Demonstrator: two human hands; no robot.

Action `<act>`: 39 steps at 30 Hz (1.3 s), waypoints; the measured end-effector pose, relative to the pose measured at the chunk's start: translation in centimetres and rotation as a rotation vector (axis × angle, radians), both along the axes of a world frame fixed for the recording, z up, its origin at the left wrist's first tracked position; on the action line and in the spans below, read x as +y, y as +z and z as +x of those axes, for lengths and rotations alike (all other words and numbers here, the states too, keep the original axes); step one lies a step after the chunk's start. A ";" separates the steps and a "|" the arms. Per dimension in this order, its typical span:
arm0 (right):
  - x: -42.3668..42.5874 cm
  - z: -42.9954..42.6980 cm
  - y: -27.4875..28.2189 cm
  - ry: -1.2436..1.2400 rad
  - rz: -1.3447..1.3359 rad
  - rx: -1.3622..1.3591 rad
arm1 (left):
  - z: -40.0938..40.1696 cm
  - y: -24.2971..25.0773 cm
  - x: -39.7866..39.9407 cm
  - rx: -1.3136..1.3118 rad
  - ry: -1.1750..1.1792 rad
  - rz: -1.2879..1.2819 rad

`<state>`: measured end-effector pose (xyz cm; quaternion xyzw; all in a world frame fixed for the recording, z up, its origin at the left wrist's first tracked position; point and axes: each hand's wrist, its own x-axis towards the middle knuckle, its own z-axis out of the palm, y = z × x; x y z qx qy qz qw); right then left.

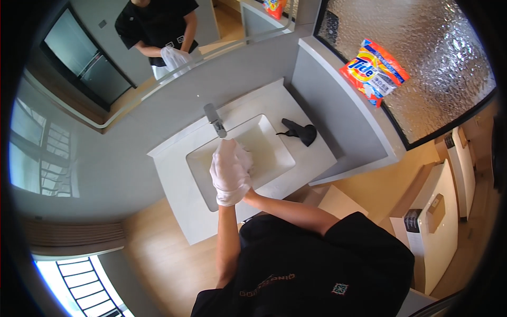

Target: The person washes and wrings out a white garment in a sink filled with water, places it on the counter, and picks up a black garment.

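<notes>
A white cloth (231, 170) is bunched over the left part of the white rectangular sink basin (273, 148), just below the chrome faucet (215, 120). It wraps around my left hand (226, 184) down to the wrist, so the fingers cannot be seen. My right hand (248, 195) is at the cloth's lower right side, mostly hidden by it; only the part near the wrist shows. The mirror at the top shows both hands at the cloth, with part of it hanging down. Pale water or wet basin floor shows beside the cloth.
A black hair dryer (303, 132) lies on the white countertop (174, 186) right of the basin. A Tide detergent bag (374, 73) stands on the ledge (348, 85) by textured glass. The mirror (91, 51) spans the wall behind the faucet. Pale boxes (439, 226) are at the right.
</notes>
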<state>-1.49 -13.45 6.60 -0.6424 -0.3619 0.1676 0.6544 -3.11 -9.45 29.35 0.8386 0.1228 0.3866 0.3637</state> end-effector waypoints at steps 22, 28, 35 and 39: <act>-3.8 9.7 6.7 -0.071 -0.395 -0.129 | -5.6 -3.6 8.2 0.845 0.312 0.680; -5.7 9.8 -1.3 -0.302 -0.050 0.292 | -6.5 -0.3 6.6 0.432 0.205 0.476; -5.9 8.2 4.3 -0.350 -0.614 -0.104 | -9.2 -7.6 9.5 0.427 0.202 0.367; -6.6 11.6 3.9 -0.179 0.118 0.244 | -7.3 -11.7 10.3 -0.335 -0.326 -0.628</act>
